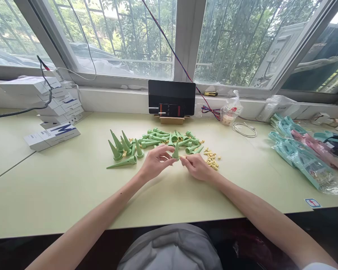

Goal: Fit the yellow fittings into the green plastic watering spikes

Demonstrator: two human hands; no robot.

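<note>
My left hand (157, 159) pinches a green plastic cone spike (176, 150) between thumb and fingers, its point upward and its wide collar low. Beside the collar, my right hand (196, 165) is closed in a pinch. A small yellow plug (183, 158) seems to be at its fingertips, mostly hidden by them. Loose yellow plugs (212, 160) lie in a small heap just right of my right hand. Behind both hands, a pile of green spikes (160, 137) spreads over the table. Several finished-looking spikes (116, 144) stand upright at the left, and one spike (124, 162) lies on its side.
A phone (171, 110) leans against a dark tablet (175, 93) at the back of the table (163, 202). White boxes (53, 135) are stacked at left. Bagged teal items (295, 150) lie at right. A plastic bag (231, 110) and coiled cable (243, 130) sit near the window.
</note>
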